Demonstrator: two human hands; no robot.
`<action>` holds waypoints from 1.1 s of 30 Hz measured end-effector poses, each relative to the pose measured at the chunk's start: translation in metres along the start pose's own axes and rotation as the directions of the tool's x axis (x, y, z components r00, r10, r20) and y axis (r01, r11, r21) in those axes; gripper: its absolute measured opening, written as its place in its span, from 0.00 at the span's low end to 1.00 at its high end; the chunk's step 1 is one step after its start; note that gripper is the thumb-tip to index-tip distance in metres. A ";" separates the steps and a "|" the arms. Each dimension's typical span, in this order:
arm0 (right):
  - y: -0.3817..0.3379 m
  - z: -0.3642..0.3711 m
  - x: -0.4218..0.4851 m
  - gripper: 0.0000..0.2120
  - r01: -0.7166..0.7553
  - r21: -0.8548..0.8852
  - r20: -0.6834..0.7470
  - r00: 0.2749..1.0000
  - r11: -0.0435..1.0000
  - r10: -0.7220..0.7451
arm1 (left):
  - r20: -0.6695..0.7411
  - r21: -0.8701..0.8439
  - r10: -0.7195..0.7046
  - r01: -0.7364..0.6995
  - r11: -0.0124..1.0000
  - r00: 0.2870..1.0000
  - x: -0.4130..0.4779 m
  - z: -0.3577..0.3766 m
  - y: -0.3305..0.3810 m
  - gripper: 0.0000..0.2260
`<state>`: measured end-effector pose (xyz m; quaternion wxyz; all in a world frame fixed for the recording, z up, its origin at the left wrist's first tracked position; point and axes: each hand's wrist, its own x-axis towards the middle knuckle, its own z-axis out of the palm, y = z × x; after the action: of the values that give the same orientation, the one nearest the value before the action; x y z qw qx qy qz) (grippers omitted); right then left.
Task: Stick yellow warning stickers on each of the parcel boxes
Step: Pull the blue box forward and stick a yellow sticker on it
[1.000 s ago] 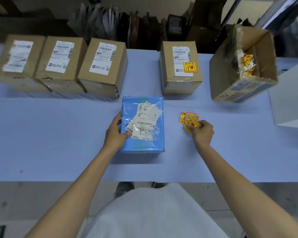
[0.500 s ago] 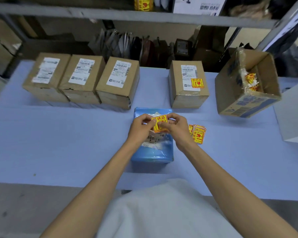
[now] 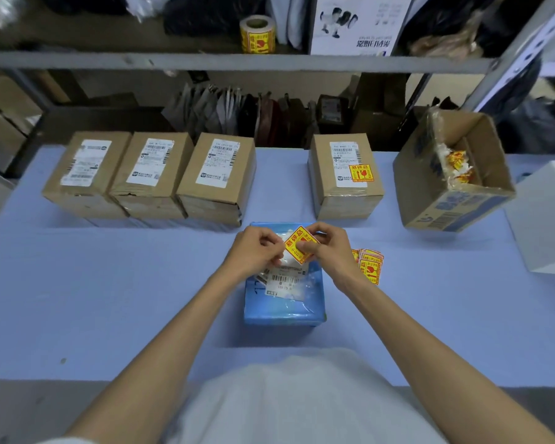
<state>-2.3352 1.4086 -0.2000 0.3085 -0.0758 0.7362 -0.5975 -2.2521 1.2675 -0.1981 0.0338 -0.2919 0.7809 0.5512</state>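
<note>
Both hands hold one yellow sticker (image 3: 293,246) just above the blue parcel (image 3: 282,310) on the tabletop (image 3: 109,283). The left hand (image 3: 257,248) pinches its left corner and the right hand (image 3: 329,248) pinches the right side, thumb on the face. Thin, light, floppy paper. Likely tacky once peeled and prone to folding onto itself. Best held by the edges only. A spare sticker pile (image 3: 370,267) lies beside the parcel.

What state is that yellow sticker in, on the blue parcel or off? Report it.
Off: both the left hand and right hand pinch the yellow sticker, tilted, above the blue parcel, not pressed flat.
</note>
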 end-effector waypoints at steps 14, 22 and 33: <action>0.002 0.002 -0.002 0.07 -0.008 -0.003 -0.023 1.000 1.000 0.008 | -0.007 -0.176 -0.072 0.070 0.982 0.997 0.003 -0.005 -0.017 0.02; 0.003 0.001 0.001 0.08 0.005 -0.025 0.023 1.000 1.000 -0.005 | 0.098 -0.183 -0.020 0.038 0.982 0.995 -0.001 -0.004 -0.012 0.03; 0.004 -0.005 0.004 0.09 -0.033 -0.048 0.049 0.998 0.998 0.035 | 0.124 -0.141 -0.056 0.074 0.987 0.991 0.000 -0.004 -0.010 0.04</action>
<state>-2.3405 1.4122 -0.2045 0.3351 -0.0852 0.7433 -0.5727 -2.2464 1.2620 -0.2054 0.0770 -0.2855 0.7253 0.6218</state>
